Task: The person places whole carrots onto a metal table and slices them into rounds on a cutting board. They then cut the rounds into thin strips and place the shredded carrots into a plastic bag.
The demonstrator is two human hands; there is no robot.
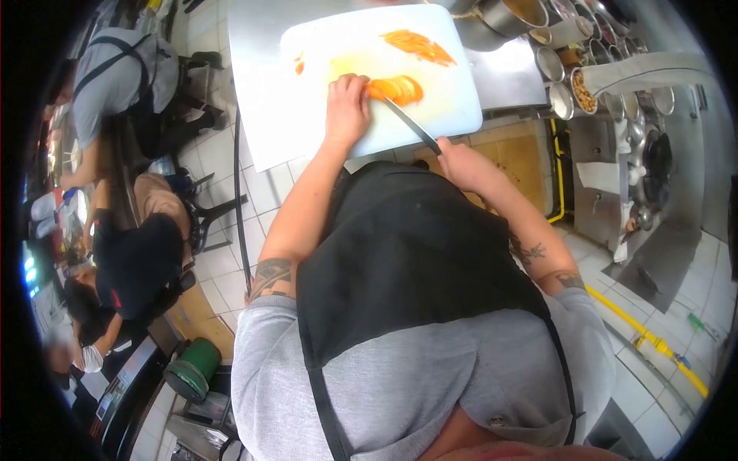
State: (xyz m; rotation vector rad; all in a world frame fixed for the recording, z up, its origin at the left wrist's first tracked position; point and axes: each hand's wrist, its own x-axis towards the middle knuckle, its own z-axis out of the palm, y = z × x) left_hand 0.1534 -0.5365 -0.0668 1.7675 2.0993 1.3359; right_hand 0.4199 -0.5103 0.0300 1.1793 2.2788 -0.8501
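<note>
On a white cutting board (460, 104) lies a fanned row of orange carrot slices (407, 89). My left hand (348, 110) is closed, its fingertips bent down and pressing on the left end of that row. My right hand (466, 164) grips the handle of a kitchen knife (413, 123); the blade points up and left, its tip touching or just over the slices. Farther back on the board is a pile of thin carrot strips (419, 48). A few small orange bits (299, 63) lie near the left edge.
A steel counter (257, 92) carries the board. Pots and metal containers (563, 100) with ingredients crowd the right, near a stove (659, 165). To the left are co-workers (131, 257), a stool (219, 211) and a green bin (192, 369). A yellow pipe (649, 336) runs at right.
</note>
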